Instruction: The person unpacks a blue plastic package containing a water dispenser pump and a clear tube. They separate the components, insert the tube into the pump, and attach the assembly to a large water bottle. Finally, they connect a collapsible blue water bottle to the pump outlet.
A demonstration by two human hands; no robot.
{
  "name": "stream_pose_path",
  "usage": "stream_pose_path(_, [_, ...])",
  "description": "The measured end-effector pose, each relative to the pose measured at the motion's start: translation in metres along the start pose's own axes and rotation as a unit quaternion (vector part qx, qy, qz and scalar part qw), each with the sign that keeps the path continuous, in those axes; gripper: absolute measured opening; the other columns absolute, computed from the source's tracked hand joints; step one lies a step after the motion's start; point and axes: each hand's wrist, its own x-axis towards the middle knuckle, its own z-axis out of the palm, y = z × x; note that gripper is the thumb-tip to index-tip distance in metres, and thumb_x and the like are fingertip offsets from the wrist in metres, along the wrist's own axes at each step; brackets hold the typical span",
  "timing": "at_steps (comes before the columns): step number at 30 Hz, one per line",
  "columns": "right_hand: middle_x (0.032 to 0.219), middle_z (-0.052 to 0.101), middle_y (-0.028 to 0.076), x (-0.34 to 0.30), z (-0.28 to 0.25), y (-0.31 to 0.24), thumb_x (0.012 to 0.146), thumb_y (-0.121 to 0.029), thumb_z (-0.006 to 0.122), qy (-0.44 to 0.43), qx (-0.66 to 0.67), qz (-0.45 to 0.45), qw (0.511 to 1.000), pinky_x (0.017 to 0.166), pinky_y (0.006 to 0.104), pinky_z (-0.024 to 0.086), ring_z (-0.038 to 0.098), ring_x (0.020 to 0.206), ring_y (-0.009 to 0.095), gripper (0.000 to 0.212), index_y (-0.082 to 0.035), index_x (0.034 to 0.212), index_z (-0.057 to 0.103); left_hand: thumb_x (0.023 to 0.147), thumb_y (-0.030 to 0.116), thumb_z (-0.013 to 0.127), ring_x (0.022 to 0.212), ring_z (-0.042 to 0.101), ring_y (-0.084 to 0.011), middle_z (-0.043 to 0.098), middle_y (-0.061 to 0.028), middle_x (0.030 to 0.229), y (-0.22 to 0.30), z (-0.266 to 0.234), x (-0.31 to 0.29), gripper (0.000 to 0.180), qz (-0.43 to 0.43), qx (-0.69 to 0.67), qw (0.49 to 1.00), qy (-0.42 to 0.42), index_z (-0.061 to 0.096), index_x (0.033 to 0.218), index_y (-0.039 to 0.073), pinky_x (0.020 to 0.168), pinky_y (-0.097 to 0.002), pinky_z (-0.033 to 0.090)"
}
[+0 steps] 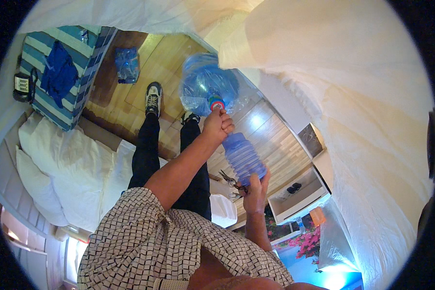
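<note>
My left hand (219, 124) is closed, its fingertips right at the red-rimmed cap (217, 104) of a large blue water jug (198, 75). Clear plastic film wraps the jug, which stands on the floor past my feet. What those fingers pinch is hidden. My right hand (257, 189) grips the lower end of a ribbed, translucent blue plastic bottle (244, 155). The upper end of this bottle reaches up to just below my left hand. Beside my right fingers is a dark metal tool with loops, like scissors (234, 182); whether I hold it, I cannot tell.
A striped blue bed or bench (84, 46) at the far left bears a blue cloth bag (59, 72) and a phone (24, 87). A blue packet (127, 65) lies on the floor. White bedding (72, 169) is at left, an open cabinet (297, 195) at right. Pale draped fabric (333, 53) hangs at right.
</note>
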Motion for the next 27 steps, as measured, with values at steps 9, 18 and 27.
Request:
stream_pose_path(9, [0.124, 0.046, 0.016, 0.014, -0.008, 0.028, 0.085, -0.011, 0.064, -0.005, -0.247, -0.240, 0.939, 0.086, 0.0350, 0.050, 0.055, 0.103, 0.022, 0.072, -0.006, 0.145, 0.025, 0.104, 0.046, 0.043, 0.039, 0.027, -0.0109, 0.034, 0.0049, 0.054, -0.002, -0.004, 0.002, 0.036, -0.009, 0.009, 1.000, -0.005, 0.054, 0.083, 0.019, 0.040, -0.0294, 0.023])
stream_pose_path(18, [0.123, 0.047, 0.020, 0.018, 0.009, 0.023, 0.081, -0.016, 0.072, 0.008, -0.229, -0.198, 0.953, 0.093, 0.0386, 0.046, 0.053, 0.106, 0.028, 0.078, -0.002, 0.144, 0.027, 0.104, 0.045, 0.043, 0.040, 0.026, -0.0107, 0.033, 0.0053, 0.053, -0.006, -0.001, -0.003, 0.035, 0.016, 0.045, 0.999, 0.019, 0.053, 0.082, 0.019, 0.040, -0.0301, 0.023])
stream_pose_path(27, [0.125, 0.047, 0.020, 0.014, -0.004, 0.022, 0.081, -0.013, 0.069, 0.018, -0.160, -0.170, 0.972, 0.094, 0.0392, 0.046, 0.053, 0.107, 0.027, 0.076, -0.002, 0.144, 0.027, 0.104, 0.044, 0.043, 0.043, 0.028, -0.0108, 0.032, 0.0054, 0.056, -0.005, 0.000, -0.003, 0.033, 0.026, 0.041, 0.999, 0.024, 0.051, 0.084, 0.019, 0.042, -0.0299, 0.026])
